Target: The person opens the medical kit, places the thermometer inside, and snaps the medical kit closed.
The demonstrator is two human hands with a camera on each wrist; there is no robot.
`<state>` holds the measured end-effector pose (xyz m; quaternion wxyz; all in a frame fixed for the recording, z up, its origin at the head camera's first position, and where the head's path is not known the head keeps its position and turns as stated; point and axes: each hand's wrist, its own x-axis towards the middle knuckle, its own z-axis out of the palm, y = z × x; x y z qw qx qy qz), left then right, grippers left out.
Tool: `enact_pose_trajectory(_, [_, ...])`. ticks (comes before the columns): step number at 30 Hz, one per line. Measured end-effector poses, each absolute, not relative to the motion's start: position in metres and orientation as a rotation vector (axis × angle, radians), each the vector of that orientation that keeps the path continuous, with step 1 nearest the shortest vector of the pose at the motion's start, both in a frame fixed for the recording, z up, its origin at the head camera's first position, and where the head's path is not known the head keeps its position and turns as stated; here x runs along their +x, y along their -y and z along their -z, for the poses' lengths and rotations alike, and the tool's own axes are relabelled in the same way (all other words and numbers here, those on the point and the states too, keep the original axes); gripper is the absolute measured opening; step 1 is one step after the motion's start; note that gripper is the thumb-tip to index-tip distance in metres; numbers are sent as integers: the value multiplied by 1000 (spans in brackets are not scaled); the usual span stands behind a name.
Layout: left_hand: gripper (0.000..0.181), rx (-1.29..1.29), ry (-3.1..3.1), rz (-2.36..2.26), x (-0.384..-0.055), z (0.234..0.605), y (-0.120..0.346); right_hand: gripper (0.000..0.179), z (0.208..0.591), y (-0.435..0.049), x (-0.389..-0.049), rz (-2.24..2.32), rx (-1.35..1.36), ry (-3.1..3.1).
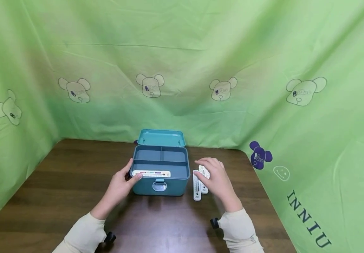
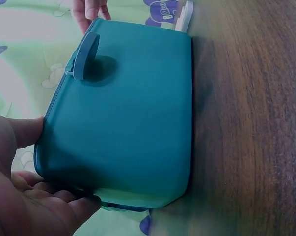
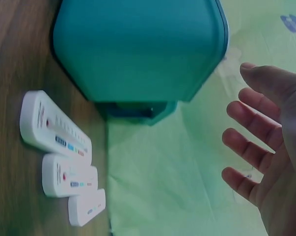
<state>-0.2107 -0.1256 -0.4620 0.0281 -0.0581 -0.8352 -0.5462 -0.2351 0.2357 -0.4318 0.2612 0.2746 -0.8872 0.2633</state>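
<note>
A teal storage box [image 1: 175, 188] stands on the table with its lid [image 1: 161, 137] raised. Its inside is split into compartments, and a white thermometer [image 1: 151, 174] lies in the long front one. My left hand [image 1: 118, 186] grips the box's left front corner, thumb at the rim and fingers along the side wall. Over the table right of the box hovers my right hand [image 1: 215, 181], fingers spread and relaxed, holding nothing. Below it are more white thermometers [image 1: 197, 186]; the right wrist view has three of them [image 3: 54, 128], lying side by side, apart from the hand.
The dark wooden table [image 1: 84, 168] carries the box near its back edge. Green curtains [image 1: 185, 45] printed with bear heads hang behind it and at both sides. A metal clasp [image 1: 159, 186] sits on the box's front.
</note>
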Motion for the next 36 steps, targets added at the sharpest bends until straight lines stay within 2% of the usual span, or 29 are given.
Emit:
enact_pose_trajectory(11, [83, -179, 2595, 1685, -212, 463, 125, 38, 449, -269, -257, -749, 532, 2485])
enact_pose_trajectory(21, [84, -165, 2619, 1689, -211, 465, 125, 40, 468, -300, -261, -769, 361, 2619])
enact_pose_trajectory(36, [84, -170, 2638, 1665, -209, 465, 128, 49, 500, -310, -271, -806, 292, 2801])
